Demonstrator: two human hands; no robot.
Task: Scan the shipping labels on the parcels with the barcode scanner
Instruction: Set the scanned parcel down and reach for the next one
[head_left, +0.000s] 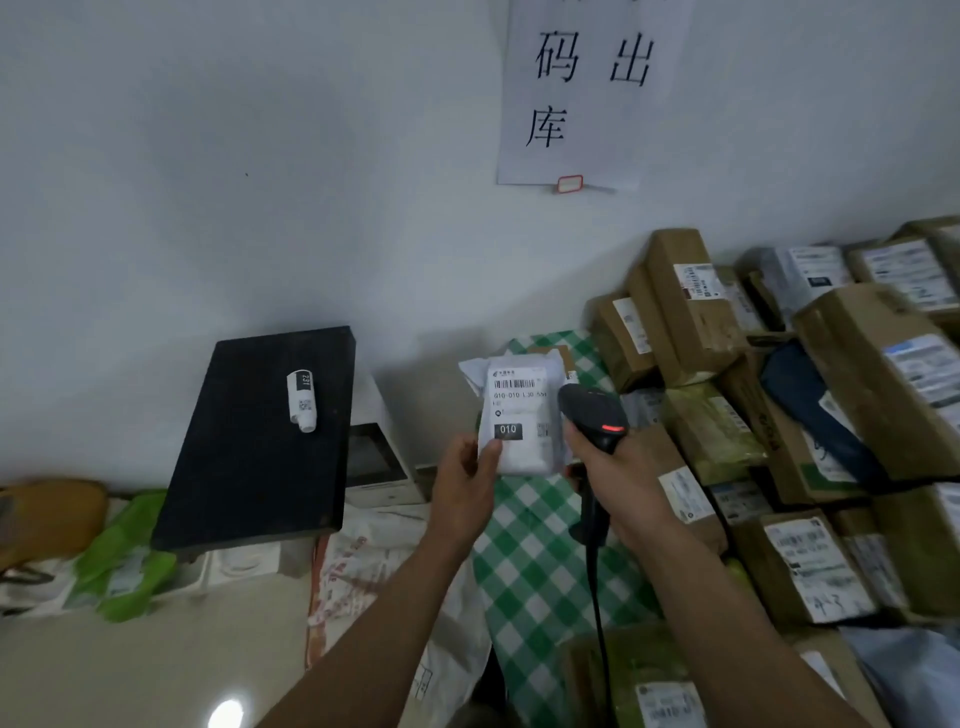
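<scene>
Holds white parcel (522, 441) above the green checked cloth (524, 561), pinched at its lower left corner by left hand (462, 483), thumb on the label face. Grips barcode scanner (592, 415) in right hand (618, 478), fingers wrapped round the handle, head just beside the parcel, red light on. Cannot make out a beam on the barcode (514, 384); probably aimed short. Swing head onto the bars, keep thumb clear. More cartons (691, 306) heaped right of the cloth.

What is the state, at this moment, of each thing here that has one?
white parcel: lifted, label facing the camera.
barcode scanner: red light on, beside the parcel.
left-hand grip: pinches the white parcel's lower corner.
right-hand grip: holds the barcode scanner's handle.
white tube: lying on the black slab.
cardboard boxes: piled, labels showing.
</scene>
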